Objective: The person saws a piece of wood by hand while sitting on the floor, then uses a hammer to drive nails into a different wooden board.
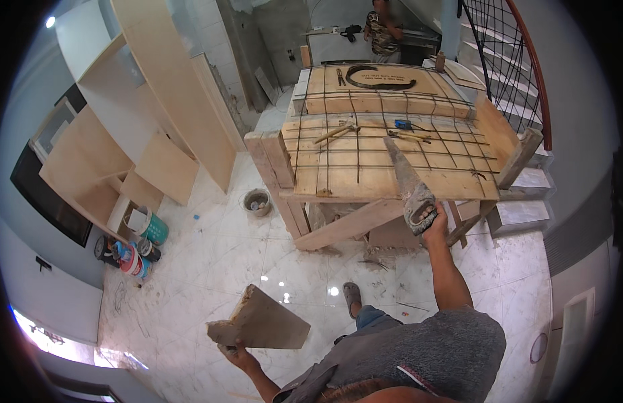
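My right hand [437,225] is closed around the handle of a handsaw [404,171]. Its worn blade points away from me, with the tip over the near part of the wooden formwork [392,183]. At the lower left, my left hand [239,357] grips the edge of a grey-brown board offcut [271,321] with a notched, rough end, held above the floor. On the formwork's steel bar grid [358,149] lie a hammer [337,133], a blue tape measure [403,124] and a yellow-handled tool [411,136].
A grey bucket [257,202] stands left of the formwork. Plywood panels [167,168] and paint pails [150,227] are along the left. Stairs [519,208] with a railing rise at right. Pliers [340,77] and a dark curved strip [375,84] lie higher up; another person [384,33] stands behind.
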`<state>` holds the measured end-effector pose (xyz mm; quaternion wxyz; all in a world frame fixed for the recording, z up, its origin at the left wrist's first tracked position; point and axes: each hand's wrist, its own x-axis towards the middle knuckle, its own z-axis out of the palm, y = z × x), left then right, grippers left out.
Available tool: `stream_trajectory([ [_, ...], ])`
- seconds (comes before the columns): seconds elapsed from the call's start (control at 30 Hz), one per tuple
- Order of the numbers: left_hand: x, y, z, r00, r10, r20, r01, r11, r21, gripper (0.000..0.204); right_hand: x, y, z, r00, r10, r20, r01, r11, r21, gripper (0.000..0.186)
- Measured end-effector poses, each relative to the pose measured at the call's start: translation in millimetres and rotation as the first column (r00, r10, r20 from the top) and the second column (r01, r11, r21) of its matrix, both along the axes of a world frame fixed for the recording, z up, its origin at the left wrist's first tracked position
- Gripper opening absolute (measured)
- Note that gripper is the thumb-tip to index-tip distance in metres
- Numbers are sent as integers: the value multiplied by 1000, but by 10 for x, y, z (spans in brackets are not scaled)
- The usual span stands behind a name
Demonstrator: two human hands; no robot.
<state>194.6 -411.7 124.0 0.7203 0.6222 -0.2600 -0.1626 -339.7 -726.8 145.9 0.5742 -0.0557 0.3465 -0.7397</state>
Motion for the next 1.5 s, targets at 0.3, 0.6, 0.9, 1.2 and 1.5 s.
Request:
stream_trajectory([
  [0.3,360,-1094,662,965,138,221,-146,989,21,45,-487,-1678,-628,999,-29,39,26,998,59,32],
  [0.6,611,-2220,897,984,73,162,-73,997,-5,46,-1171,-1796,-1270,278,197,-940,430,850,305,45],
  [0.9,797,-3092,548,990,-131,46,133,991,-32,55,-637,-1897,-545,-442,217,-870,391,920,30,34],
  [1.2,717,-3461,685,953,-304,10,303,950,-71,50,3108,-2117,1346,-5,378,-926,-956,269,114,78],
  [1.5,297,-3536,984,994,43,103,-31,993,-118,56,3388,-2742,1087,528,-150,-836,-732,418,-538,56],
])
